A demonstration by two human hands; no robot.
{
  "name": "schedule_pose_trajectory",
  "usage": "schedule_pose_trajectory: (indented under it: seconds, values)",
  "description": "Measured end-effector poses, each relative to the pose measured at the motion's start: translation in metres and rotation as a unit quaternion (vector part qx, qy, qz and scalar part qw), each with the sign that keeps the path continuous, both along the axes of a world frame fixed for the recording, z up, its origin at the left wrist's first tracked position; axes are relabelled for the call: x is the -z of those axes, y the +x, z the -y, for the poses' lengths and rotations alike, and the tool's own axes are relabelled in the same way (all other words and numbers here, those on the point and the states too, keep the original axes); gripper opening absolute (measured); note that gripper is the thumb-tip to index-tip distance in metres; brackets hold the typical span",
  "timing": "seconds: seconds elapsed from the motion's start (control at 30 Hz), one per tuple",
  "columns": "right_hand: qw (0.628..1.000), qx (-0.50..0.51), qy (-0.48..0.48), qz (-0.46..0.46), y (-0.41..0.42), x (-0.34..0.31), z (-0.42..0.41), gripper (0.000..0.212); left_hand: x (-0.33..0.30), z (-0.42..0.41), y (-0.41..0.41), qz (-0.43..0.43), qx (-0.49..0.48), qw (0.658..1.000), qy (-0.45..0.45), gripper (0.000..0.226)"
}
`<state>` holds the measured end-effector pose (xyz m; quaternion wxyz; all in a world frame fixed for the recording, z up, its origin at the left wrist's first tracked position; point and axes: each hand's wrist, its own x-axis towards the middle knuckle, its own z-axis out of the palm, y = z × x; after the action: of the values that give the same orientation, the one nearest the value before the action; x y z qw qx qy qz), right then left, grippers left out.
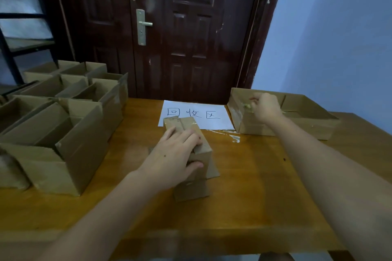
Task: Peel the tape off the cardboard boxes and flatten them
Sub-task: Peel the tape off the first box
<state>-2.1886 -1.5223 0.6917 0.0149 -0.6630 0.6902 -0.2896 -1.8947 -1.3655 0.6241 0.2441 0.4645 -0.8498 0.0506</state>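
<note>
One legible sign is present: a white sheet of paper (203, 110) lying flat on the wooden table (254, 186), just above the centre of the frame, bears three large handwritten black characters, 回收区. The near left corner of the sheet is covered by a cardboard box (186, 127), which leaves the characters unobstructed. No other readable text, brand or number appears anywhere in the frame.

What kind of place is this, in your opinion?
Probably a room in a home or small workshop set up for sorting recycling: a dark panelled door, a wooden table, open cardboard boxes and a handwritten paper sign.
</note>
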Motion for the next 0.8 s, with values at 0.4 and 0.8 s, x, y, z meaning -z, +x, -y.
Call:
schedule_pose_trajectory:
  seconds: [0.4, 0.8]
  values:
    - [0.926, -0.341, 0.159, -0.019, 0.118, 0.006, -0.148, 0.050, -0.017, -0.002, 0.023, 0.026, 0.049, 0.998, -0.005, 0.036]
    - [0.919, -0.333, 0.093, -0.188, 0.130, 0.035, -0.160, 0.059, -0.025, -0.023, 0.050, 0.115, -0.114, 0.985, -0.059, 0.070]
